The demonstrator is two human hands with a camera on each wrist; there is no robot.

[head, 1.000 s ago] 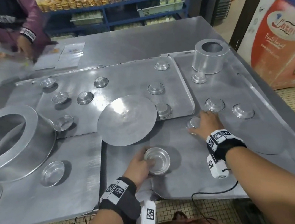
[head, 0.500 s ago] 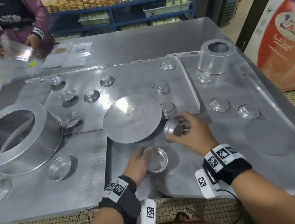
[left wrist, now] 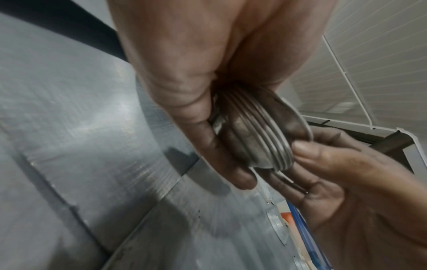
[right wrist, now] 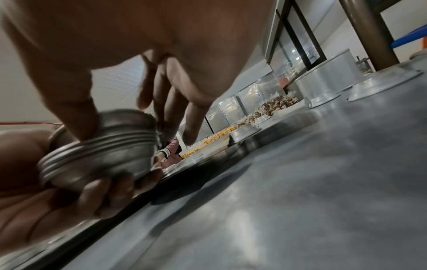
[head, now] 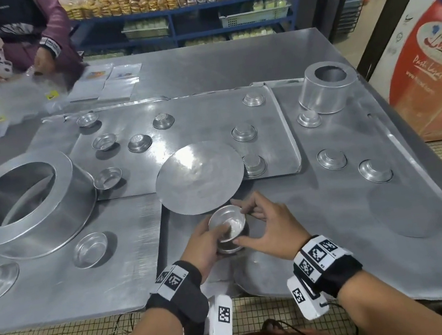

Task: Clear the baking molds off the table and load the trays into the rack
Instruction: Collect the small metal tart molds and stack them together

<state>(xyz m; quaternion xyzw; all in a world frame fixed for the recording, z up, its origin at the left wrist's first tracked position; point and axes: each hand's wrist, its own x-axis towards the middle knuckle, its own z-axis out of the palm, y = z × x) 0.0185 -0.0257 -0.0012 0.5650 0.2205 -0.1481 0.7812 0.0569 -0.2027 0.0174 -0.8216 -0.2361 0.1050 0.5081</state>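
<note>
No text reads clearly; the red banner (head: 430,63) bears illegible cursive script.

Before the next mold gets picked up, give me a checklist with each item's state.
1. Stack of small molds gripped from below by left hand: ok.
2. Right hand steadies the stack's rim: ok.
3. Top mold fully seated in the stack: cannot tell.
4. Stack clear of the round disc: ok.
5. Nearest loose mold within easy reach, upside down beside the disc: ok.
6. Right hand free to grab: not ok, fingers on the stack.
</note>
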